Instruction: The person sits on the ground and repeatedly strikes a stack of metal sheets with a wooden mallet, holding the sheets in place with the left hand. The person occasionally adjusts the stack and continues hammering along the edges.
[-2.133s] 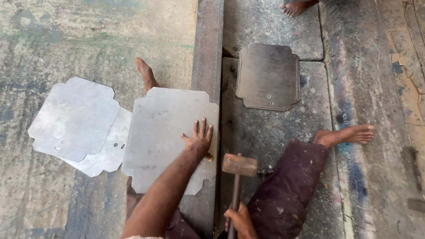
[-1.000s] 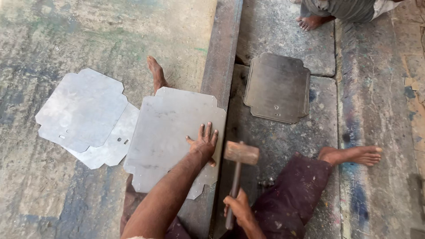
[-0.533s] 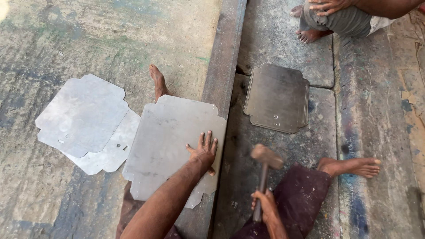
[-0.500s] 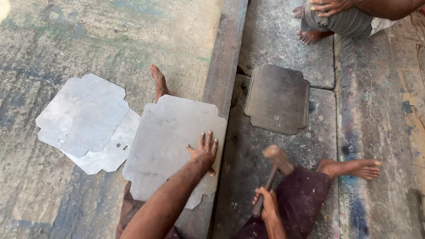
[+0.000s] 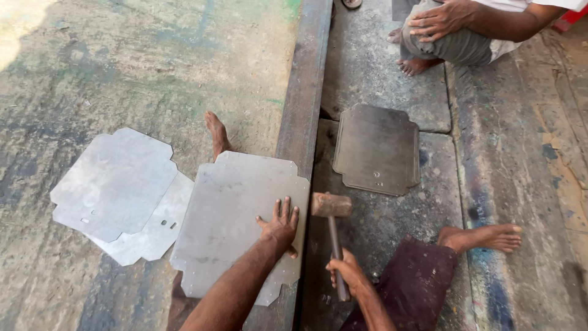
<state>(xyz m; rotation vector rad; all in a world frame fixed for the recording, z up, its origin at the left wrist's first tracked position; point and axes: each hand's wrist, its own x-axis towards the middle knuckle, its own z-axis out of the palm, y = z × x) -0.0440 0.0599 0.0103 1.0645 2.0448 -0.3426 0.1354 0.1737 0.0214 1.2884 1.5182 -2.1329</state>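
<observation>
My left hand (image 5: 281, 225) lies flat with fingers spread on a grey metal sheet (image 5: 236, 224), pressing its right edge onto a long steel beam (image 5: 304, 92). My right hand (image 5: 348, 271) grips the handle of a wooden mallet (image 5: 331, 206), whose head is down at the sheet's right edge by the beam. My legs straddle the beam, one foot (image 5: 215, 132) past the sheet, the other foot (image 5: 484, 236) to the right.
Two more cut metal sheets (image 5: 113, 182) lie stacked on the concrete floor at the left. A darker sheet (image 5: 377, 148) lies right of the beam. Another person (image 5: 456, 27) crouches at the top right, feet on the floor.
The mallet was drawn back and tilted right half a second ago; now its head has swung down to the sheet's edge at the beam. My left hand stayed on the sheet.
</observation>
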